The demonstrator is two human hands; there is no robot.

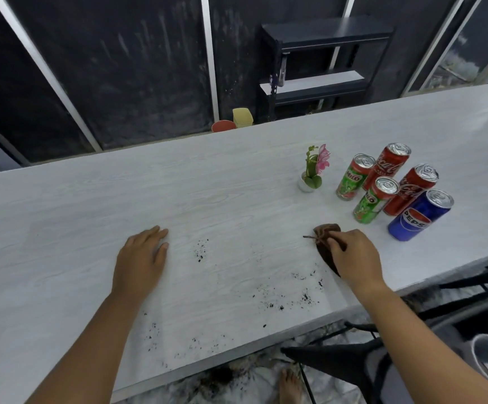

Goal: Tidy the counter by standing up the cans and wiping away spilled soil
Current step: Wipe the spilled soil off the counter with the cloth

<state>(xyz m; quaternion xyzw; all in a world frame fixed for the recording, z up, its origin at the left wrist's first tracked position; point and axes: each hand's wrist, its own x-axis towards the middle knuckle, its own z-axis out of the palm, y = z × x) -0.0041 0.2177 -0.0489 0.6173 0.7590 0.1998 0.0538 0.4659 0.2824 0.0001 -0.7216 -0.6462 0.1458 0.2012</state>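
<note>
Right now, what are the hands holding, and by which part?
The right hand pinches a brown cloth at its bunched top. The left hand rests flat on the counter, holding nothing.

Five upright drink cans point(394, 188) clustered at right on the pale wood-grain counter point(178, 185), small white potted artificial flower point(312, 170) just left of them, dark brown cloth point(326, 243) nearer, scattered black soil specks point(280, 298) along near edge.

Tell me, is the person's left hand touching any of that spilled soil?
Apart. The head view shows the left hand flat on the counter, with bare white surface between its fingers and the nearest soil specks.
</note>
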